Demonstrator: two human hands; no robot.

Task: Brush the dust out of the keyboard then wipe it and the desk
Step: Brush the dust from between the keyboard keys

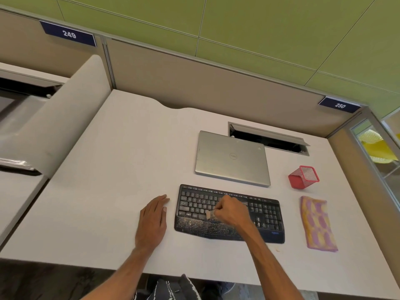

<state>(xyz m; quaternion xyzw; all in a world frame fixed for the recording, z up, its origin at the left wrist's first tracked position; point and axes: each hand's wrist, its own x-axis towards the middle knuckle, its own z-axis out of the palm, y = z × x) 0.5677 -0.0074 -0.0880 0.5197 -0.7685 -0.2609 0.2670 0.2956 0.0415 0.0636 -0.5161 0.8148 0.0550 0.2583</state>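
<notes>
A black keyboard (229, 213) lies on the pale desk (112, 169), its wrist rest speckled with light dust. My right hand (232, 211) hovers over the middle keys and grips a small brush (210, 214) whose pale bristles touch the lower key rows. My left hand (153, 219) rests flat on the desk just left of the keyboard, fingers straight. A pink and yellow patterned cloth (317, 224) lies folded to the right of the keyboard.
A closed silver laptop (232, 158) sits behind the keyboard. A red mesh pen holder (304, 176) stands at the right, above the cloth. An open cable hatch (268, 139) is set into the desk's back. Cubicle partitions wall the desk.
</notes>
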